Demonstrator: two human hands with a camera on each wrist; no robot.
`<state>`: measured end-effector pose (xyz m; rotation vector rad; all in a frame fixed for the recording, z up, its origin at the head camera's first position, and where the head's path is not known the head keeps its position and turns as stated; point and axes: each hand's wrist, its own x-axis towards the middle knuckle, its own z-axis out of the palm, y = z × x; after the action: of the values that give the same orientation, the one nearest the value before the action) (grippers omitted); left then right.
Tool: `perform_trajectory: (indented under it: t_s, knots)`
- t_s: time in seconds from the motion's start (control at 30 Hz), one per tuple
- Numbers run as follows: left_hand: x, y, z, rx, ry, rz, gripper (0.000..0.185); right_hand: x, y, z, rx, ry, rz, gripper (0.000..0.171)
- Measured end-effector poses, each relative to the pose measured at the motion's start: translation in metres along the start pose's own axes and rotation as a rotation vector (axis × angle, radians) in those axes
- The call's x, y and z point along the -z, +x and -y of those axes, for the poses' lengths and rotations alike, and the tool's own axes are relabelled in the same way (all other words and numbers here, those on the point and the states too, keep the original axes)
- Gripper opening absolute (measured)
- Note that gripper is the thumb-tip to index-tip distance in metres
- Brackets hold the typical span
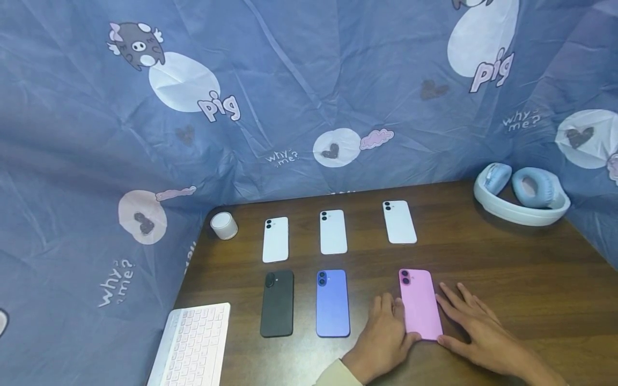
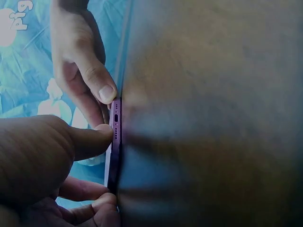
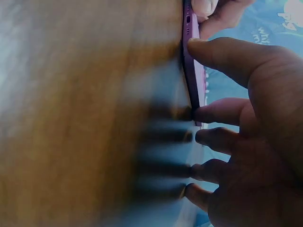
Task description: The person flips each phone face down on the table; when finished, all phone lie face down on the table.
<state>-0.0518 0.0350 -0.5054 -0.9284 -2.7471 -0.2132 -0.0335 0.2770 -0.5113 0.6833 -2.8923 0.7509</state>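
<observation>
A pink smartphone (image 1: 421,304) lies back up on the brown table, its camera lenses at the top left. My left hand (image 1: 382,336) grips its lower left corner, thumb on the bottom edge and bent fingers along the left side. On the other side my right hand (image 1: 475,329) touches it with fairly straight, spread fingers. The right thumb (image 3: 222,54) presses the bottom edge near the charging port, and the index finger meets the side. Left of this phone lie a blue smartphone (image 1: 332,304) and a black smartphone (image 1: 277,304), both back up.
Behind stands a row of smaller white phones: left (image 1: 276,239), middle (image 1: 333,232) and right (image 1: 399,222). A white keyboard (image 1: 195,346) is at the front left, a small white cylinder (image 1: 224,225) at the back left. Headphones (image 1: 519,214) rest at the back right, before a blue printed curtain (image 1: 289,80).
</observation>
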Motion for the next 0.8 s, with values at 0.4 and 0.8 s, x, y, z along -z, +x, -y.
perform_trajectory:
  t_s: [0.4, 0.8]
  knots:
    - [0.008, -0.003, 0.004, 0.030, -0.126, 0.053, 0.063, 0.026, 0.019, 0.005, -0.155, -0.031, 0.254, 0.077]
    - [0.032, 0.012, 0.080, 0.118, -0.294, 0.044, 0.049, 0.054, 0.073, 0.005, 0.044, -0.115, -0.029, 0.035]
